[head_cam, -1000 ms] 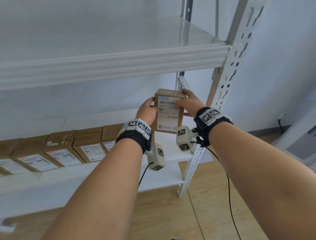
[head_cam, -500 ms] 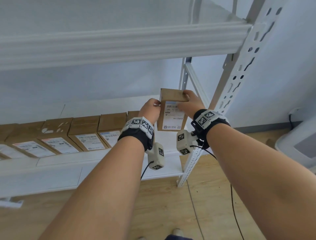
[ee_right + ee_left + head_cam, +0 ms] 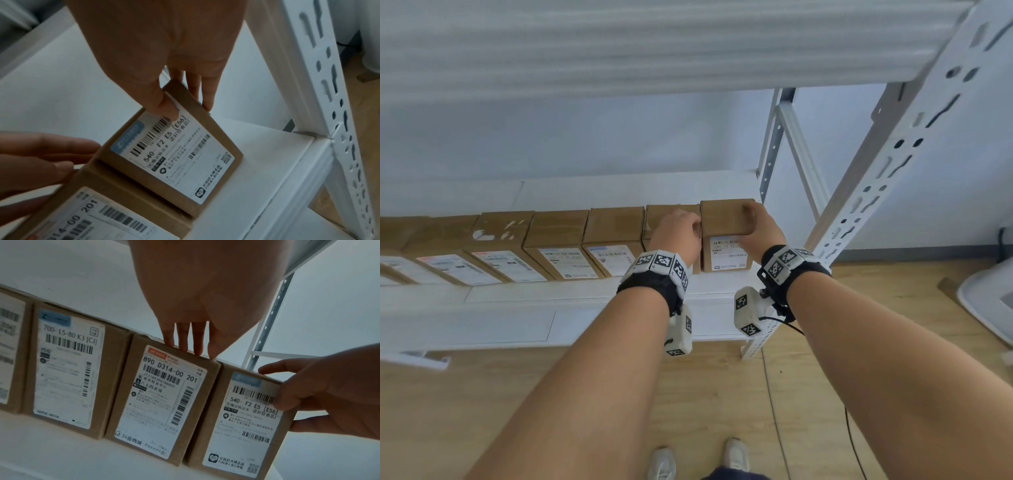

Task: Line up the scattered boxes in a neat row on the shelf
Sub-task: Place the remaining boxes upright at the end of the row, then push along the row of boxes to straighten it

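Note:
Several brown labelled boxes [image 3: 558, 233] stand side by side on the white lower shelf [image 3: 585, 294]. The rightmost box [image 3: 722, 222] [image 3: 236, 426] [image 3: 185, 162] stands upright on the shelf at the row's right end, against its neighbour box [image 3: 667, 213] [image 3: 164, 402]. My right hand [image 3: 760, 229] [image 3: 164, 100] pinches this end box near its top right, thumb on the front label and fingers behind the right side. My left hand [image 3: 678, 229] [image 3: 191, 340] rests its straight fingers on the neighbour's top edge, beside the end box.
A white slotted upright post [image 3: 876, 171] rises just right of the end box, with a short stretch of bare shelf [image 3: 267, 154] between them. The upper shelf [image 3: 619, 51] overhangs the row. Wooden floor [image 3: 893, 308] lies below.
The box held up in the air by both hands has come down onto the shelf at the right end of the row. My left hand has shifted onto the neighbour's top.

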`<state>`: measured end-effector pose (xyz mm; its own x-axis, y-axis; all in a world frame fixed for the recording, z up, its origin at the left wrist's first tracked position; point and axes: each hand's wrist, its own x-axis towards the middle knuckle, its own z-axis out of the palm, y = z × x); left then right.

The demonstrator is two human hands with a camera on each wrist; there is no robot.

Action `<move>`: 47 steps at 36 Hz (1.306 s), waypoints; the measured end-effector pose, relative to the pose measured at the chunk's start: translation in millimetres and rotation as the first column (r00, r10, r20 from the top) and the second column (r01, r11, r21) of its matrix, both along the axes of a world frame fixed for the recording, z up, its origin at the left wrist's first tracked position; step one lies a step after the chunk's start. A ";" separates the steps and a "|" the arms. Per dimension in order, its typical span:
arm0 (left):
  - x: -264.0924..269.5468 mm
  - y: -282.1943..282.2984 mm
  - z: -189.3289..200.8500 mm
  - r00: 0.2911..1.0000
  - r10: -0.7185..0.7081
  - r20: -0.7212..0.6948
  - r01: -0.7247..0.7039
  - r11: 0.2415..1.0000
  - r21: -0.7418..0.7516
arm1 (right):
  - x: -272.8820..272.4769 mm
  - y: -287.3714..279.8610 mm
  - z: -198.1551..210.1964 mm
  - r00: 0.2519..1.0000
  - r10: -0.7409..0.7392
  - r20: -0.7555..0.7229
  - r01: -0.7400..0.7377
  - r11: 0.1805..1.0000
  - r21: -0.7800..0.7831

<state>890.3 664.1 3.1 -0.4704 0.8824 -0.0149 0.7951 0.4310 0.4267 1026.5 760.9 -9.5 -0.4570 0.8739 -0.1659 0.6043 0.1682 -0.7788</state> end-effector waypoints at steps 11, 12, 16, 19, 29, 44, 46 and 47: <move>-9.8 -11.2 -9.3 0.992 0.052 -0.112 -0.062 0.995 -0.082 | -10.0 -1.5 -0.6 0.981 0.108 0.164 -0.112 0.994 0.013; -9.9 -11.5 -9.4 0.993 0.050 -0.104 -0.060 0.994 -0.091 | -10.5 -2.8 -0.8 0.980 0.115 0.165 -0.119 0.993 0.011; -12.2 -11.5 -9.6 0.996 0.051 -0.076 -0.060 0.992 -0.114 | -9.8 -4.4 1.5 0.980 0.102 0.172 -0.106 0.994 0.014; -12.2 -11.2 -9.7 0.996 0.048 -0.074 -0.057 0.990 -0.128 | -7.4 -5.0 3.5 0.975 0.106 0.193 -0.112 0.993 0.024; -12.7 -11.4 -11.2 0.995 0.036 -0.092 -0.047 0.991 -0.127 | 2.1 -0.8 7.8 0.963 0.142 0.231 -0.155 0.987 0.040; -10.4 -11.9 -10.1 0.987 0.040 -0.159 -0.060 0.990 -0.125 | 4.2 3.5 6.5 0.953 0.174 0.248 -0.195 0.979 0.061; -10.6 -12.0 -9.0 0.986 0.037 -0.164 -0.057 0.991 -0.120 | 3.8 2.7 6.2 0.953 0.177 0.247 -0.197 0.979 0.057; -11.3 -12.0 -8.6 0.987 0.034 -0.155 -0.053 0.991 -0.122 | 3.6 2.5 6.3 0.952 0.181 0.248 -0.200 0.978 0.054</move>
<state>879.0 652.1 -5.6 -0.5133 0.8568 -0.0493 0.8260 0.5088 0.2425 1030.1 763.4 -3.2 -0.5710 0.7889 -0.2271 0.7231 0.3523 -0.5942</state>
